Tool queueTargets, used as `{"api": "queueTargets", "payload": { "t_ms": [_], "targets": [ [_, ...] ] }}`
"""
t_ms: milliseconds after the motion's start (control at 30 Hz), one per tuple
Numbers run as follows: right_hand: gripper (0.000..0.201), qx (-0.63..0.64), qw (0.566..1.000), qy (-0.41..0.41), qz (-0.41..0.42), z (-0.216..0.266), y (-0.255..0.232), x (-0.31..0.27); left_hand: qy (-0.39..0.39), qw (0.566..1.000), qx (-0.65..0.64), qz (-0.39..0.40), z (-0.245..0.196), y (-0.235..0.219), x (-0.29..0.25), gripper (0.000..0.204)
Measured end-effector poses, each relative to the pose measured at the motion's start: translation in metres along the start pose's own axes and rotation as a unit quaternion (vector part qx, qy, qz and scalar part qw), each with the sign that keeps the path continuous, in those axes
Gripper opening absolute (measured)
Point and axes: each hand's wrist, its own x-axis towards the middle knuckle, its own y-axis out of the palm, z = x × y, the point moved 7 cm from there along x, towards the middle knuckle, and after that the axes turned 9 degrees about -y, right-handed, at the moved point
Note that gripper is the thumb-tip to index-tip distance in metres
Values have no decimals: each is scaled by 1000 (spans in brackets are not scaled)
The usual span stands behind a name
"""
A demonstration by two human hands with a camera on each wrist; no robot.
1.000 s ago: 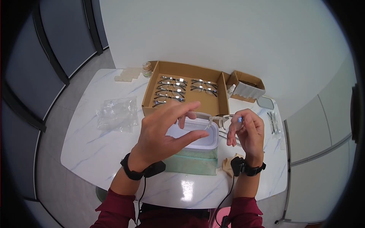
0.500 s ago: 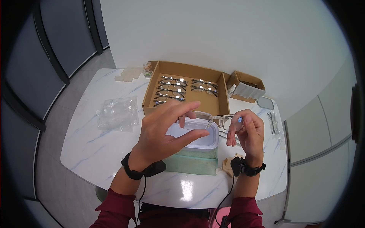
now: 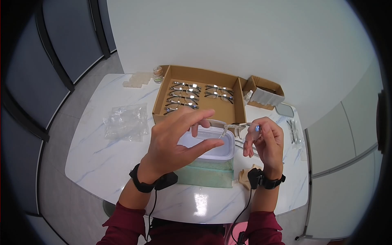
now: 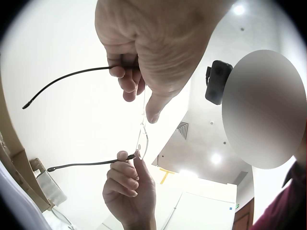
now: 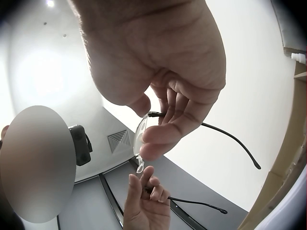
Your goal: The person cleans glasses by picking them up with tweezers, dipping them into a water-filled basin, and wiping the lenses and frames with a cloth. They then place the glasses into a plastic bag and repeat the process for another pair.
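Observation:
Both hands hold up a pair of eyeglasses (image 3: 234,128) with clear lenses, above a white plastic tub (image 3: 224,154). My left hand (image 3: 169,143) grips the left end, its thumb and forefinger spread around that lens. The left wrist view shows a dark temple arm (image 4: 67,78) running out past those curled fingers. At the other end, my right hand (image 3: 269,143) pinches the frame near the hinge. In the right wrist view its thumb and fingers close around the lens (image 5: 139,139), and the right temple arm (image 5: 235,140) sticks out, unfolded.
A cardboard tray (image 3: 212,112) behind holds several eyeglasses (image 3: 183,92) in two columns. A green cloth (image 3: 206,175) lies before the tub. Plastic bags (image 3: 126,124) lie left; a small carton (image 3: 255,81), a bottle (image 3: 248,97) and bagged glasses (image 3: 294,132) are right.

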Motion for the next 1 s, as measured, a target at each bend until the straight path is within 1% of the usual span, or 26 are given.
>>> {"api": "queueTargets", "payload": {
  "t_ms": [367,467,533,667,700,800,867,933,967,1000],
  "targets": [
    [31,1,1000,-1,3,1,1,0,-1,1000,4,4,-1,0,0,58],
    [30,0,1000,1,2,2,0,0,-3,1000,3,5,-2,-1,2,56],
    [29,-5,1000,1,-2,3,0,-1,3,1000,13,21,-3,-2,3,53],
    [29,-58,998,-15,-9,12,5,-3,16,999,1,29,4,-2,3,46],
    [28,-83,996,-20,-12,15,6,-3,21,999,-6,31,6,-3,3,47],
    [28,-104,994,-30,-35,20,9,-5,34,999,-19,33,7,-2,3,47],
    [28,-91,994,-36,-48,20,8,-4,41,998,-21,31,5,-1,1,47],
    [28,-77,994,-42,-60,22,6,-4,83,997,-5,9,-1,0,-4,42],
    [27,-134,988,-14,-81,23,2,-5,84,996,-6,9,-3,1,-5,42],
    [27,-189,977,14,-101,24,-3,-6,119,992,33,12,-10,3,-6,39]
  ]
}}
